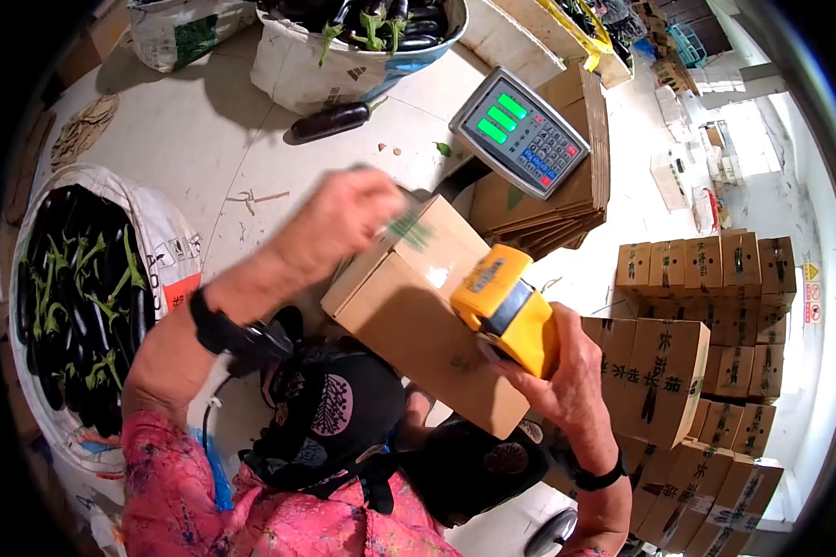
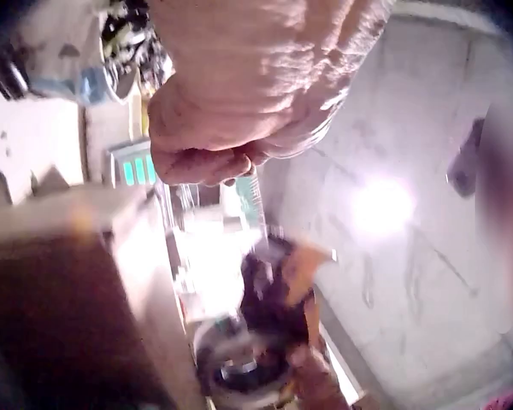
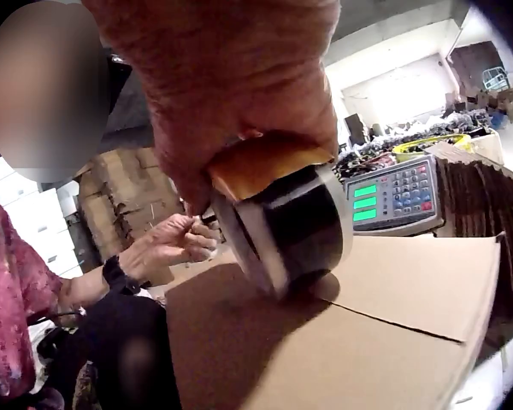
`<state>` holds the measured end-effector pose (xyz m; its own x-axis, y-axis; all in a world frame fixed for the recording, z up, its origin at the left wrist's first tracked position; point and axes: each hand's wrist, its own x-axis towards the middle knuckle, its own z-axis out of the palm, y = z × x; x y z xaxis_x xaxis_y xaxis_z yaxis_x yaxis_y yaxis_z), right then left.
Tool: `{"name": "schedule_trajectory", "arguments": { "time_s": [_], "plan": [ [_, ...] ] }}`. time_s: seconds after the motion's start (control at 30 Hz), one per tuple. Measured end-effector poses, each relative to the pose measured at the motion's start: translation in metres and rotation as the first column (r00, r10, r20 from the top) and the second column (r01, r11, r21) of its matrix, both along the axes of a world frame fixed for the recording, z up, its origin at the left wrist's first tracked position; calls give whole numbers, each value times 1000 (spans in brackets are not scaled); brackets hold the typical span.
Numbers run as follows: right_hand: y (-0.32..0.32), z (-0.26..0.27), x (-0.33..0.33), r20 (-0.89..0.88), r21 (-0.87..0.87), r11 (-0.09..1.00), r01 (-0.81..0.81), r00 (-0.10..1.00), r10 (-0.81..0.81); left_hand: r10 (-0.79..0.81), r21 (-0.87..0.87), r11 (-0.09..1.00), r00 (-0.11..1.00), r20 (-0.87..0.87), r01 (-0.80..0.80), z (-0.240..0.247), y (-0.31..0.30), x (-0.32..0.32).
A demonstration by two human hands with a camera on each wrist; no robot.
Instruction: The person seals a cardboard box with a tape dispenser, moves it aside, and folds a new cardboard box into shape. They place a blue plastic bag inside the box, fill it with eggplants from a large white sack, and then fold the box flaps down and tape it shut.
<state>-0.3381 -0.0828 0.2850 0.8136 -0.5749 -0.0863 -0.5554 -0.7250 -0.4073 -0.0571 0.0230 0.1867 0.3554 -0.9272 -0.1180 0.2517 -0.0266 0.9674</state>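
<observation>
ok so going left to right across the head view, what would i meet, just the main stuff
White sack of eggplants → left hand → yellow tape dispenser → stacked cartons on the far right.

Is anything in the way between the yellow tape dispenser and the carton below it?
Nothing visible. The right hand grips the yellow tape dispenser over the carton, with no other thing showing between them; the left hand is off to one side. Whether dispenser and carton touch is hard to tell.
</observation>
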Motion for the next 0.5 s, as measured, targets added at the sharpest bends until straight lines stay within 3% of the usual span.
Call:
{"name": "schedule_trajectory", "arguments": {
  "time_s": [0.07,0.1,0.17,0.3,0.5],
  "plan": [
    [-4,-2,-13,10,-42,999,-10,1000,11,115,-13,993,990,-82,-116,-32,17,53],
    [-6,-6,-18,16,-39,999,-15,1000,16,90,-16,996,990,-110,-92,-44,29,75],
    [-4,-8,-14,-5,-86,995,-52,999,52,56,19,998,982,-180,-54,-59,35,81],
    [-2,-4,-1,-22,-115,989,-91,996,89,140,41,990,958,-249,-134,-73,34,74],
    [1,-3,10,-93,-122,989,-82,993,70,119,92,990,988,-93,-111,-107,26,71]
  ]
}}
